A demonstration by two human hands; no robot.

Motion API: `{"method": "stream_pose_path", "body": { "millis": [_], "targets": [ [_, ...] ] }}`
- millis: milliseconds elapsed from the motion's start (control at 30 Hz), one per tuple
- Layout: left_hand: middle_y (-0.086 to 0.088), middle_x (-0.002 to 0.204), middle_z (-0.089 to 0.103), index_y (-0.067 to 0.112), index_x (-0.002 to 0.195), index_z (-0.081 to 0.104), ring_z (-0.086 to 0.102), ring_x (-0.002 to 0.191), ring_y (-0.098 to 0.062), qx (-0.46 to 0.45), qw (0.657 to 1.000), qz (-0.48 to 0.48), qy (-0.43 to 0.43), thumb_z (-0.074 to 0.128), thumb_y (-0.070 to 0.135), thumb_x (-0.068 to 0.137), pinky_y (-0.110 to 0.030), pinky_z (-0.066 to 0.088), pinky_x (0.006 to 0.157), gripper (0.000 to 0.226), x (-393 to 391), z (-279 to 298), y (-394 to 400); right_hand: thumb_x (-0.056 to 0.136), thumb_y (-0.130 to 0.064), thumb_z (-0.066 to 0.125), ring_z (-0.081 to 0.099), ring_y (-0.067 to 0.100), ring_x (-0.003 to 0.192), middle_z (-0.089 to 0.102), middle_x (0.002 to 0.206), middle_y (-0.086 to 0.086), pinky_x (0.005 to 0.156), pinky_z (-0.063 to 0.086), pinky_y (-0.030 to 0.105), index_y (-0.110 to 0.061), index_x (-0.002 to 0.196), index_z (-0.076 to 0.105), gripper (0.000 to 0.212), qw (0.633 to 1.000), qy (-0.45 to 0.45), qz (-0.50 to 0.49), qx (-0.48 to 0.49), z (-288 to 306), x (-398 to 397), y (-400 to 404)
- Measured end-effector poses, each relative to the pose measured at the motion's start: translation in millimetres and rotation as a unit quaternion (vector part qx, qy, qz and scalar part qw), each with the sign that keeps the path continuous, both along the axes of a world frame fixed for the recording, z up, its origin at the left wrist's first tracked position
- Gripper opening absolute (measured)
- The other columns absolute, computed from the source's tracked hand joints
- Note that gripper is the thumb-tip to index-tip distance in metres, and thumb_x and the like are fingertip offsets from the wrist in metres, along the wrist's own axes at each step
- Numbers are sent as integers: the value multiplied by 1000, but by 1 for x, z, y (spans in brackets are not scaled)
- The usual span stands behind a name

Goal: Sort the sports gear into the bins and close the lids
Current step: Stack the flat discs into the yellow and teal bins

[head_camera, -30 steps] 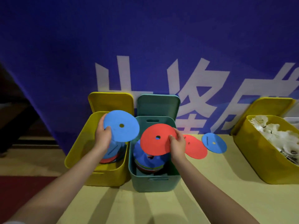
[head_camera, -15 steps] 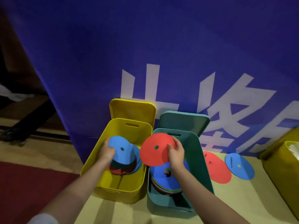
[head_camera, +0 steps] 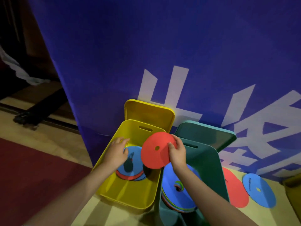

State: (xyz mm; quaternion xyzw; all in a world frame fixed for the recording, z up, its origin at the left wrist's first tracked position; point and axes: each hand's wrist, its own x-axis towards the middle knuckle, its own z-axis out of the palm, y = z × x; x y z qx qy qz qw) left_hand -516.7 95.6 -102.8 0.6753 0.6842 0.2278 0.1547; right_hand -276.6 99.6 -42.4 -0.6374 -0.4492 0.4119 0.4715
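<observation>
The person's right hand point(head_camera: 177, 154) grips a red disc point(head_camera: 156, 152) by its right edge, thumb on the face and fingers curled behind, and holds it tilted in the air above the gap between two bins. The left hand point(head_camera: 116, 151) reaches down inside the yellow bin point(head_camera: 130, 199), fingers spread and empty, palm over the far left part of the blue disc point(head_camera: 132, 160) that tops a small stack there; whether it touches the disc I cannot tell. A red rim shows under that blue disc at the stack's near edge.

Just to the right, touching the yellow bin, stands a green bin point(head_camera: 216, 170) holding a taller stack topped by another blue disc point(head_camera: 179, 185), with mixed colours showing through its centre hole. The right forearm crosses over this stack.

Each bin's lid is off and stands leaning against the blue banner point(head_camera: 162, 54) behind: the yellow lid point(head_camera: 149, 111) behind the yellow bin, the green lid point(head_camera: 205, 134) behind the green one.

On the pale table point(head_camera: 101, 214), right of the green bin, a second red disc point(head_camera: 236, 190) lies flat, partly hidden by the bin's wall, and a loose blue disc point(head_camera: 259, 190) lies beside it, overlapping its edge. The corner of another yellow container point(head_camera: 293, 185) shows at the far right edge
</observation>
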Motion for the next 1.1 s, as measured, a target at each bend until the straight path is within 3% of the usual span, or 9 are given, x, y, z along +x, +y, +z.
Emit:
{"method": "stream_pose_path", "body": {
  "millis": [100,233,400,567,700,800,900,1000,1100],
  "targets": [
    [-12,140,45,14,140,44,41,131,-32,87,996,12,17,48,16,89,-43,39,104,51,-25,18,-2,95,-9,48,52,22,107,54,122,8,86,42,29,-16,133,49,38,996,-68,58,-7,-6,-30,19],
    [-17,146,41,21,152,14,45,129,-34,-153,974,121,-115,35,32,102,-39,39,98,56,-49,15,6,93,-7,49,56,34,114,59,125,17,92,43,34,-10,134,47,41,987,-131,86,-41,-27,-73,36],
    [-16,130,58,31,150,21,57,114,-35,-111,984,84,-110,30,30,103,-40,46,87,48,-34,7,-6,90,-3,51,53,35,118,57,128,21,96,39,34,-5,136,43,47,985,-110,61,-116,-65,-112,42],
    [-6,139,53,28,146,33,52,124,-27,-55,976,110,-181,37,24,102,-37,44,97,45,-33,2,-12,88,-2,51,54,38,117,56,126,25,92,39,35,0,135,41,48,971,-167,63,-158,-100,-116,41],
    [-10,129,60,26,145,36,58,115,-28,-14,982,95,-163,31,35,90,-40,48,89,56,-35,1,-12,87,-17,59,47,36,122,47,130,20,99,39,37,-6,137,34,57,906,-332,151,-217,-133,-103,41],
    [-13,124,63,23,145,38,61,107,-31,6,985,90,-145,31,31,87,-43,50,82,59,-39,2,-12,88,-38,58,33,28,129,37,136,10,103,35,38,-12,141,30,66,850,-446,189,-208,-144,-101,36],
    [-12,127,62,20,144,41,61,108,-31,10,987,83,-135,31,30,87,-41,50,83,58,-44,6,-13,88,-48,57,33,33,132,39,139,16,106,32,38,-5,140,31,73,868,-413,195,-196,-124,-107,39],
    [-15,130,58,16,140,45,56,117,-31,2,986,90,-143,39,24,92,-41,46,94,50,-42,11,-13,94,-32,53,46,33,126,51,133,21,101,34,32,-1,134,43,52,917,-308,229,-108,-83,-105,37],
    [-16,122,57,12,133,53,53,112,-36,53,990,109,-68,51,11,91,-43,42,96,42,-22,22,-17,93,-18,57,60,24,104,64,110,11,87,44,26,-10,124,57,33,960,-155,233,-2,-39,-76,13]
  ]
}}
